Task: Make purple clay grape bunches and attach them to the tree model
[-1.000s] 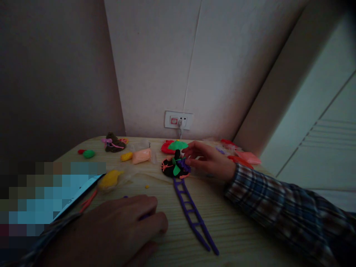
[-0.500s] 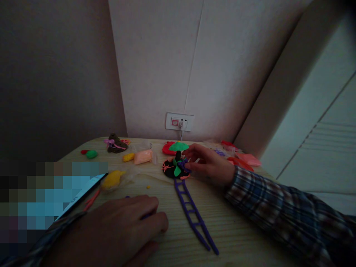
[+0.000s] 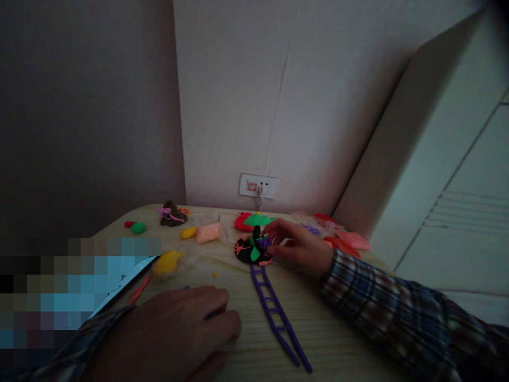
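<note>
In the middle of the table is a black round clay base (image 3: 243, 253) with green leaves (image 3: 255, 254), a dark upright stem and orange branching bits. My right hand (image 3: 300, 245) reaches it from the right, thumb and forefinger closed round a purple clay bunch (image 3: 264, 243) at its edge. A green clay umbrella shape (image 3: 259, 219) shows just behind the fingertips. From the base a purple clay ladder (image 3: 273, 306) runs toward me, flat on the table. My left hand (image 3: 170, 331) lies low at the front left, fingers curled; some purple clay peeks out between them, mostly hidden.
A brown clay mound (image 3: 172, 215) with a pink bow stands back left, near a green lump (image 3: 139, 227). Closer lie a peach clay packet (image 3: 209, 232) and wrapped yellow clay (image 3: 167, 262). Red and pink packets (image 3: 353, 240) lie right. A blurred-out screen borders the left.
The view has tilted slightly up, so the table things sit a little lower. My right hand stays at the purple bunch, and my left hand has hardly moved.
</note>
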`<state>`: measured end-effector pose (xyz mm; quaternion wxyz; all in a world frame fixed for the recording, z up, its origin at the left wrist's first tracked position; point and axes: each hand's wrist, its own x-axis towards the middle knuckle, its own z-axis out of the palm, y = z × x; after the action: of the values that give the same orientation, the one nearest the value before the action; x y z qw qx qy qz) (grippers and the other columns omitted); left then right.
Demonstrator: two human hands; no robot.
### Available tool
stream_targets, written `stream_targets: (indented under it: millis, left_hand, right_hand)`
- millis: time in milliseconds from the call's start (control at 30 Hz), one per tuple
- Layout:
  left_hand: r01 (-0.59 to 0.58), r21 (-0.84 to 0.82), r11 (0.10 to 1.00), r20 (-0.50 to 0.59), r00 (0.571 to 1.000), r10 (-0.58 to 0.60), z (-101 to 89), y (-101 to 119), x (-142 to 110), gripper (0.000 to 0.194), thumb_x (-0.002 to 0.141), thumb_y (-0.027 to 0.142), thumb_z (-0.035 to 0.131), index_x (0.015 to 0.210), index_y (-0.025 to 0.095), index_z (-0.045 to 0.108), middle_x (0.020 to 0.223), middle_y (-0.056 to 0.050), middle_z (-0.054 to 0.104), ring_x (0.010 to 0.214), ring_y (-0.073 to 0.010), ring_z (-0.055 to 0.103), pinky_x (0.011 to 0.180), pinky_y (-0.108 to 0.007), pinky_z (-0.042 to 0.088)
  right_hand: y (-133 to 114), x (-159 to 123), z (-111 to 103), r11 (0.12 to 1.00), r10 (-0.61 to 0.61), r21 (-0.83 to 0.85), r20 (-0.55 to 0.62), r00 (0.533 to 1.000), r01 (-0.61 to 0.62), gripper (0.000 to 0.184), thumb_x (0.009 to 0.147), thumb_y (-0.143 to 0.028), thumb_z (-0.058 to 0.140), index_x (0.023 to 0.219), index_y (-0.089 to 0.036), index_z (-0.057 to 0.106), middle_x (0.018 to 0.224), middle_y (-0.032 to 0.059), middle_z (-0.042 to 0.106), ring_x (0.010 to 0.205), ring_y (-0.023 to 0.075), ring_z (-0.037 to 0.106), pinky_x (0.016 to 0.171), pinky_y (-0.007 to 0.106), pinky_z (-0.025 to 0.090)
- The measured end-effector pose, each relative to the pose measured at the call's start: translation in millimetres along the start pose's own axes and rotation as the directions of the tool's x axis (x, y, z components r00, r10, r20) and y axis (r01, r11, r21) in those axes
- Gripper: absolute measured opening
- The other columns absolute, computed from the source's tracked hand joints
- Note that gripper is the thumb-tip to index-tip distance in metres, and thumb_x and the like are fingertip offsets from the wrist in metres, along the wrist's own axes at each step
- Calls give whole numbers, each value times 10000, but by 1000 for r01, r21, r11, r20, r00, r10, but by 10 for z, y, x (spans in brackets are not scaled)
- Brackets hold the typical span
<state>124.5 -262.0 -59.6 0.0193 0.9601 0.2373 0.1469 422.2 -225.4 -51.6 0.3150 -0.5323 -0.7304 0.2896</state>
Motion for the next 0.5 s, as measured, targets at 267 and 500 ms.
stream_targets:
  millis: [267,500]
  left_hand:
    - [137,-186,973,-36,989,-146,-185,39,96,279,834,152,460,957,288,670,957,47,741,850,-186,702,727,-294,446]
    - [306,-473,826,-33,931,-363,-425,43,231,399,832,350,586,1218,291,669,841,47,623,687,-156,549,652,-271,392]
  right_hand:
    - [-289,-201,-111,922,72,372,113,991,-109,450,766,-538,871,1016,-217,680,900,33,737,769,175,710,643,289,591]
    - [-645,-492,172,791,62,583,223,973,-185,393,762,-585,874,1011,-294,786,1033,53,796,897,196,751,799,299,604]
